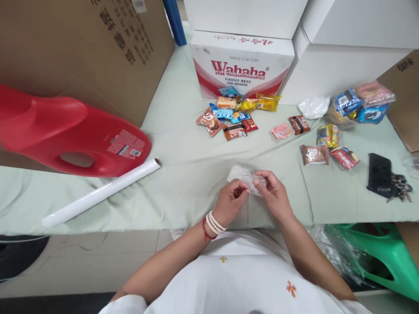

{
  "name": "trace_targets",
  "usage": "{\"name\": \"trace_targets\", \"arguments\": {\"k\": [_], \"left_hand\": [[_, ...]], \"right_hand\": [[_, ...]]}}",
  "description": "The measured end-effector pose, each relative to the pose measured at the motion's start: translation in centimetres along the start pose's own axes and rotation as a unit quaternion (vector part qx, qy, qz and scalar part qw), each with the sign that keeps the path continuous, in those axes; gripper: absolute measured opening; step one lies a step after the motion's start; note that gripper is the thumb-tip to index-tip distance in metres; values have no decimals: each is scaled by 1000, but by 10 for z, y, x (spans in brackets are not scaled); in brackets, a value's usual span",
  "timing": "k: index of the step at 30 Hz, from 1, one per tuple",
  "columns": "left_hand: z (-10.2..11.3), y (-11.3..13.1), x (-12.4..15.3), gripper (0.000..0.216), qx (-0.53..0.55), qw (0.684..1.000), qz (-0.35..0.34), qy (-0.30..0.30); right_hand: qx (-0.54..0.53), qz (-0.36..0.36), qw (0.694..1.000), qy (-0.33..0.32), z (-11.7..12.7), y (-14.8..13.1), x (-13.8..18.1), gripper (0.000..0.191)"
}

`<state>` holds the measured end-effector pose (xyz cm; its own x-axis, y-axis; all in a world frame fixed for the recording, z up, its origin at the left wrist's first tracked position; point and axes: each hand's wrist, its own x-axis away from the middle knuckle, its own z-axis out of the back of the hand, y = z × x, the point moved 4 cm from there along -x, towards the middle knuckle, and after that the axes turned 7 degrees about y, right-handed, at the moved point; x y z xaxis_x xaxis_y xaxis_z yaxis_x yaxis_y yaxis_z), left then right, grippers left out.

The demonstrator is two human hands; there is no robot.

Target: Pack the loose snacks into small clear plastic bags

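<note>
A crumpled clear plastic bag [240,173] is held between my hands near the table's front edge. My left hand [231,196], with beads on its wrist, pinches the bag's near edge. My right hand [272,192] grips the bag's right side between thumb and fingers. Beyond them lies a pile of wrapped snacks, including a brown snack packet [209,122] and a yellow packet [268,102]. To the right are more loose packets, among them a red packet [345,157], a pink packet [281,131] and another brown packet [314,155].
A filled clear bag of snacks [348,104] and a crumpled white bag [314,107] lie at the back right. A Wahaba-type carton [242,65] stands behind. At left are a red jug [108,144] and a white roll [104,192]. Keys [401,187] lie right.
</note>
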<state>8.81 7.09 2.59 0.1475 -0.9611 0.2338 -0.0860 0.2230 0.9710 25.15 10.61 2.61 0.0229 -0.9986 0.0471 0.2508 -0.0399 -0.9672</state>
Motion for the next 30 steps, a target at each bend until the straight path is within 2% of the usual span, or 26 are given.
{"name": "trace_targets", "arguments": {"k": [3, 5, 7, 10, 13, 15, 18, 21, 23, 26, 30], "left_hand": [[10, -3, 1, 16, 46, 998, 31, 34], [19, -6, 0, 18, 88, 993, 54, 65], [26, -6, 0, 17, 110, 989, 44, 85], [27, -1, 1, 10, 85, 993, -11, 81], [20, 7, 5, 5, 28, 994, -86, 58], [16, 12, 8, 10, -1, 992, -122, 40], [17, 11, 9, 7, 24, 993, -106, 42], [28, 2, 3, 12, 135, 987, -15, 87], [36, -4, -2, 20, 225, 966, 53, 117], [45, -10, -11, 30, 313, 932, 118, 142], [49, -14, -15, 35, 346, 913, 158, 148]], "right_hand": [[-96, -75, 992, 26, 2, 11, -7, 27], [-124, -97, 986, 58, 8, 18, -6, 28], [-122, -96, 984, 87, 15, 19, 0, 27], [-81, -24, 990, 113, 21, 3, 12, 20], [5, 81, 993, 85, 14, -23, 14, 20], [45, 102, 992, 60, 7, -33, 8, 25], [-16, 20, 999, 19, 0, -28, -8, 25], [-147, -109, 983, 8, 0, -11, -16, 35], [-209, -167, 963, 28, 4, -1, -16, 39], [-268, -228, 935, 53, 8, 8, -10, 39], [-300, -271, 912, 64, 10, 10, -2, 38]]}}
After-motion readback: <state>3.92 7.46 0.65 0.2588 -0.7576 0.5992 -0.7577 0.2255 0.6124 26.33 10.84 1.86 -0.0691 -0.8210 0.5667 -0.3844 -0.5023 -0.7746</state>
